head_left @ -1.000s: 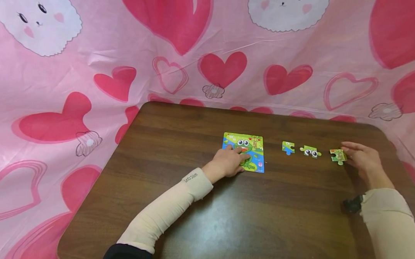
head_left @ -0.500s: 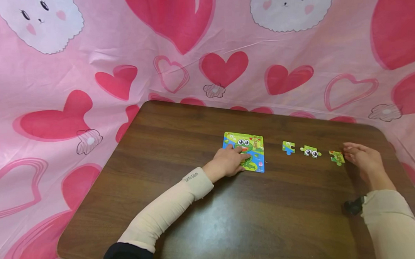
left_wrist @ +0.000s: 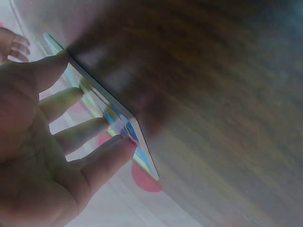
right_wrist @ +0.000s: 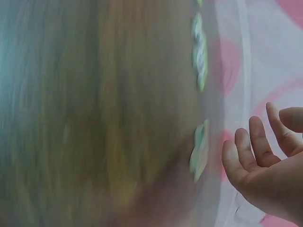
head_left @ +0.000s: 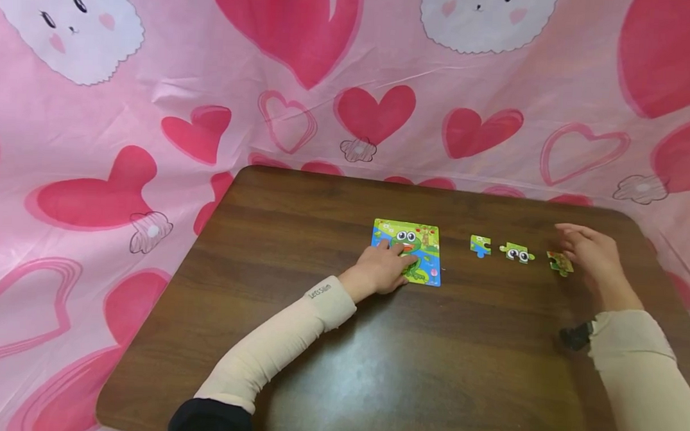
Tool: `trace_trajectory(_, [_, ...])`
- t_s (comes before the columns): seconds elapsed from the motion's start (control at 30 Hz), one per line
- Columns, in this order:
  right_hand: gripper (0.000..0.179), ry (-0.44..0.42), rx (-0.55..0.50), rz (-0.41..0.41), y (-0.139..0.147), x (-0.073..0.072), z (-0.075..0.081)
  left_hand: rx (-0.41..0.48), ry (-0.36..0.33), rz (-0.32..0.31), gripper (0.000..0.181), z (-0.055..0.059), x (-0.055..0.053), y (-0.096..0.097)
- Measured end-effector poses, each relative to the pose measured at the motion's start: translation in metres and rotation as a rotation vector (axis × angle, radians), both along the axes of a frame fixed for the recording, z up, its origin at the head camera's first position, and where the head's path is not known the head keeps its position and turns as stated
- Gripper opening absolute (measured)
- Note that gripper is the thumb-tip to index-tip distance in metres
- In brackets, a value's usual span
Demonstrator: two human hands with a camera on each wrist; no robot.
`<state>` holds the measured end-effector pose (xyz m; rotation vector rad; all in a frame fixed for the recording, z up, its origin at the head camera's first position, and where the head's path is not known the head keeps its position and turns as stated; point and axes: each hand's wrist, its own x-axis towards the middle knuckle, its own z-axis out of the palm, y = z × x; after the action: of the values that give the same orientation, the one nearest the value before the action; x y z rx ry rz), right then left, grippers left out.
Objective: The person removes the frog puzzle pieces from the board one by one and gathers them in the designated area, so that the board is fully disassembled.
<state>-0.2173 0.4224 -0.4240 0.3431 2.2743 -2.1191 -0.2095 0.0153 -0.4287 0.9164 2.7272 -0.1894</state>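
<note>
My left hand (head_left: 382, 268) rests its fingertips on a square frog puzzle card (head_left: 430, 251), which lies flat on the table. In the left wrist view the fingers (left_wrist: 106, 161) reach down onto the card's face, and the thumb touches its edge. Part of the frog is hidden under this hand. My right hand (head_left: 594, 255) hovers just above and beside a green puzzle piece (head_left: 560, 263), apart from it and holding nothing. Left of that piece lie a puzzle piece with two frog eyes (head_left: 517, 253) and a blue-and-green puzzle piece (head_left: 480, 245).
The brown wooden table (head_left: 316, 343) has rounded corners. Behind its back and left edges hangs a pink cloth (head_left: 302, 130) printed with hearts and white fluffy faces.
My right hand has let go of the green piece after turning it slightly, then lifted and shifted to the left. The left hand stays on the card.
</note>
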Motion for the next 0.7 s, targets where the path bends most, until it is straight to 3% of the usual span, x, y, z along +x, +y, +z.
trace_trajectory(0.43, [0.019, 0.105, -0.027, 0.107, -0.091, -0.026, 0.021, 0.049, 0.023, -0.006, 0.053, -0.004, 0.002, -0.01])
trace_trajectory(0.7, [0.019, 0.144, 0.054, 0.212, -0.13, -0.036, 0.029, 0.067, 0.071, -0.05, 0.052, -0.006, 0.011, -0.015])
